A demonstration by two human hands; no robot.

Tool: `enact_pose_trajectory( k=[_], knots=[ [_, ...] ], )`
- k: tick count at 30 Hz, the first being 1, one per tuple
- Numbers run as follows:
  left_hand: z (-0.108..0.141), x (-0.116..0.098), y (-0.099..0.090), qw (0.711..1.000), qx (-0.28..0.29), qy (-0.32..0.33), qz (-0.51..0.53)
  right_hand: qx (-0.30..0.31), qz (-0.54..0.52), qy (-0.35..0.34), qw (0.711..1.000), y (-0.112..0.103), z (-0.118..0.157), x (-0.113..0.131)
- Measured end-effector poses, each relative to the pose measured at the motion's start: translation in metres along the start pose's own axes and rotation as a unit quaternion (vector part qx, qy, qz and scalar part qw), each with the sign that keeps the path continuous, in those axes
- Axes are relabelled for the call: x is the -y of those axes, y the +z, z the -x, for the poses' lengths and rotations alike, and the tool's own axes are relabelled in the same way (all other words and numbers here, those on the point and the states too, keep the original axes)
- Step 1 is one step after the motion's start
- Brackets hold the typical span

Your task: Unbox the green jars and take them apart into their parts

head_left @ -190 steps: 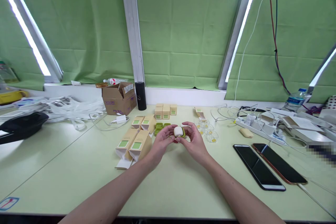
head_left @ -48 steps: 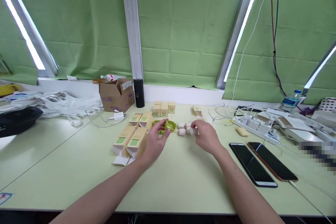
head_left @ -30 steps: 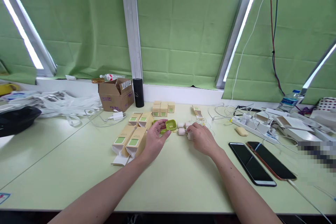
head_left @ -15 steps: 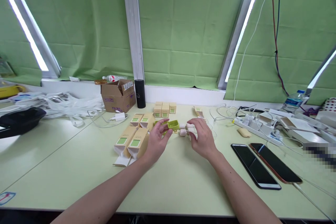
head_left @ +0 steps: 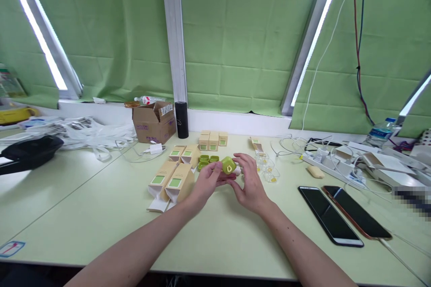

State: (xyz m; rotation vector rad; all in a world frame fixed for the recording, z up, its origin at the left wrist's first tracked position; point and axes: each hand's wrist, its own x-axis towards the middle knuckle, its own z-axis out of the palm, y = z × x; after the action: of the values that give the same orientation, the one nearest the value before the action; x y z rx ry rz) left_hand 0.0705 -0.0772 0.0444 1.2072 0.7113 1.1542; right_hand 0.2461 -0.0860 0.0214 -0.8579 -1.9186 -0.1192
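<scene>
My left hand point(head_left: 207, 184) is closed on a small green case point(head_left: 228, 165), rounded and square, with a yellow mark on its outer face. Its fingertips reach under the piece. Close on the right is my right hand point(head_left: 251, 186), fingers curved and apart, thumb near the left fingertips. A pale pinkish-white piece point(head_left: 237, 171) shows between the hands; whether it is touched I cannot tell. Behind my left hand sit several green square cups point(head_left: 204, 158). Clear plastic pieces with yellow bits point(head_left: 269, 173) lie beyond my right hand.
Kraft boxes point(head_left: 180, 179) with open flaps stand left of my hands, smaller boxes point(head_left: 213, 141) behind. To the right lie two phones point(head_left: 330, 215), a beige oval object point(head_left: 315, 171) and a cabled power strip point(head_left: 333, 168). A cardboard carton point(head_left: 153, 123) and black cylinder point(head_left: 181, 119) stand at the back.
The green case has turned from its hollow side to its outer face. My right hand has moved left, closer to it, uncovering the clear plastic pieces. The view has shifted slightly.
</scene>
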Motion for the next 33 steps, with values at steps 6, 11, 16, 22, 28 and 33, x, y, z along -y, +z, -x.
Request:
enact_pose_trajectory(
  k=[6,11,16,22,28,33],
  knots=[
    [0.002,0.002,0.001,0.999,0.011,-0.022,-0.028,-0.016,-0.027,0.015,0.999,0.003,0.001,0.002],
    [0.000,0.010,-0.001,0.997,0.049,0.005,-0.063,-0.028,-0.064,0.064,0.996,0.005,0.001,0.003],
    [-0.003,0.010,-0.004,0.988,0.025,0.076,-0.131,-0.029,-0.108,0.106,0.988,0.004,0.001,0.003],
    [-0.001,0.010,-0.008,0.958,-0.066,0.154,-0.233,-0.019,-0.117,0.113,0.986,0.002,0.001,0.004],
    [0.005,0.010,-0.012,0.907,-0.062,0.253,-0.332,-0.009,-0.130,0.110,0.985,0.000,0.000,0.005],
    [0.007,0.007,-0.011,0.887,-0.048,0.288,-0.357,-0.006,-0.121,0.107,0.987,-0.001,-0.001,0.004]
  ],
)
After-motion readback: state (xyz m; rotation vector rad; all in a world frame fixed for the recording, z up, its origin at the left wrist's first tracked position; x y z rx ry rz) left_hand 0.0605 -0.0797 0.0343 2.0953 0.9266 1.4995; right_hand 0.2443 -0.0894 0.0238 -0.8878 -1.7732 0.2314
